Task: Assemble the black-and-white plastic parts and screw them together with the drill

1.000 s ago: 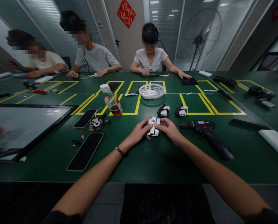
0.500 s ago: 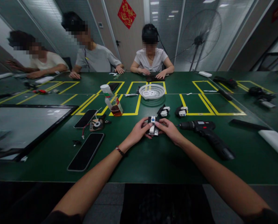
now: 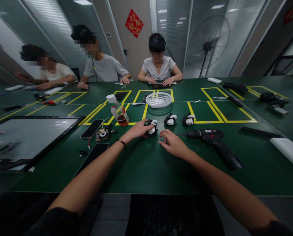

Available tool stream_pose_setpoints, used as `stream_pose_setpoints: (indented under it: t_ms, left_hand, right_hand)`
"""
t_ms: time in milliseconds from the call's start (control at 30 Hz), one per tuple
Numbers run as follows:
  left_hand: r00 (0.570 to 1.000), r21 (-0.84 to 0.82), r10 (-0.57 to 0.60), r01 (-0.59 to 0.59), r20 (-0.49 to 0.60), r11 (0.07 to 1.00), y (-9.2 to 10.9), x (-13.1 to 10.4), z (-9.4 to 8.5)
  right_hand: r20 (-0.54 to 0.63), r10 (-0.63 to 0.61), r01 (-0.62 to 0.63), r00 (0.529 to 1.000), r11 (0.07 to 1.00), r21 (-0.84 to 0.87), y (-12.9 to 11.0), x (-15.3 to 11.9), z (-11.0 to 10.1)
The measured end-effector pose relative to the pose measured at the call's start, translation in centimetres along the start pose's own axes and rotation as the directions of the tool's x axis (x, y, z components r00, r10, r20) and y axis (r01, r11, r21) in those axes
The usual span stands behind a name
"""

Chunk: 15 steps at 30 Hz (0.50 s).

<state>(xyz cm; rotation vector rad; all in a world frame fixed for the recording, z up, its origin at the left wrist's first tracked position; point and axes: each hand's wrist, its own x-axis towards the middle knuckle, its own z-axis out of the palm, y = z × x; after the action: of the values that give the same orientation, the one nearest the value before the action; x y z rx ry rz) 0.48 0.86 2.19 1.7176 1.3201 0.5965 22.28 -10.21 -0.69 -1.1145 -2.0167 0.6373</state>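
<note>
A small black-and-white part (image 3: 153, 127) with a blue spot is gripped by my left hand (image 3: 138, 129), at or just above the green table. My right hand (image 3: 173, 143) is apart from it, a little to the right, with its fingers loosely bent and spread and nothing between them. Beyond my hands lie two similar black-and-white parts, one (image 3: 170, 120) near the middle and the other (image 3: 188, 119) further right. A black cordless drill (image 3: 213, 133) rests on its side to the right, its bit pointing toward my right hand.
A bottle of brown liquid (image 3: 120, 114) stands beyond my left forearm. A white plastic basket (image 3: 159, 100) sits further back. Left are phones (image 3: 92, 128), a small wired device (image 3: 102, 133) and a large framed panel (image 3: 38, 137). Several people sit across the table (image 3: 141, 177).
My right hand has let go of the part and drawn back to the right. My left hand has carried the part slightly left and turned it. The view has tilted up a little.
</note>
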Motion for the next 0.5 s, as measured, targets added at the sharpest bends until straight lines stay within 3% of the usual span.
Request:
stream_pose_setpoints:
  t_ms: [100, 233, 367, 500]
  left_hand:
    - [1.000, 0.346, 0.019, -0.014, -0.012, 0.938, 1.4, 2.1, -0.9]
    - [0.993, 0.706, 0.110, -0.057, -0.030, 0.706, 2.9, 4.1, -0.6]
    - [0.995, 0.847, 0.096, -0.025, -0.031, 0.531, 3.5, 4.7, 0.1]
    - [0.998, 0.883, 0.044, 0.010, -0.034, 0.469, 3.3, 4.5, -0.1]
  right_hand:
    - [0.054, -0.035, 0.039, 0.998, 0.997, -0.069, -0.1, -0.2, 0.0]
    - [0.081, -0.054, 0.064, 0.995, 0.990, -0.127, 0.4, -0.3, -0.1]
    - [0.072, -0.050, 0.062, 0.996, 0.983, -0.174, 1.0, -0.2, -0.5]
    - [0.059, -0.056, 0.068, 0.997, 0.971, -0.228, 1.2, -0.2, -0.8]
